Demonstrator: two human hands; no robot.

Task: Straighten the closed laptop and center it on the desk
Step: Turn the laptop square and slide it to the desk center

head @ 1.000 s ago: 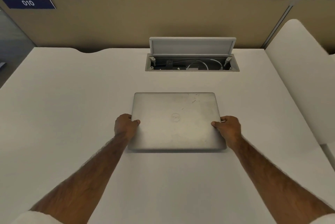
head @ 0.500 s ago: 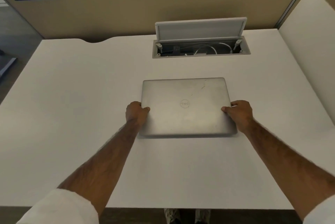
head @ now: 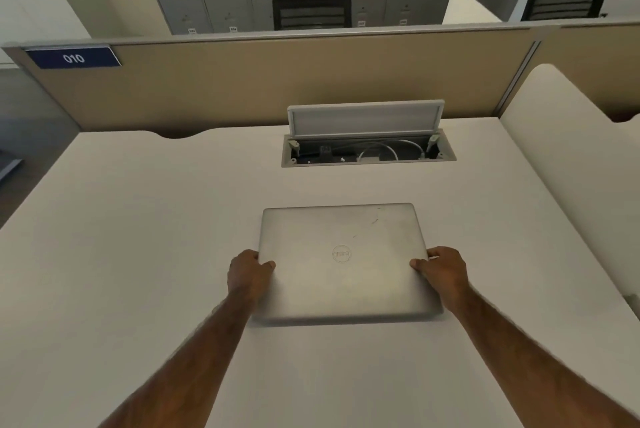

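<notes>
A closed silver laptop (head: 343,261) lies flat on the white desk (head: 138,254), its edges nearly square to the desk's back edge. My left hand (head: 247,275) grips its left side, thumb on the lid. My right hand (head: 441,275) grips its right side in the same way. The laptop sits in line with the cable box behind it, about midway across the desk.
An open cable box (head: 367,150) with its lid raised sits in the desk behind the laptop. A tan partition (head: 277,81) bounds the back. A white divider (head: 571,167) runs along the right side. Black chairs (head: 311,11) and grey lockers stand beyond.
The view has tilted down and then back up. Both hands stay on the laptop's sides; the laptop keeps the same place in front of the cable box.
</notes>
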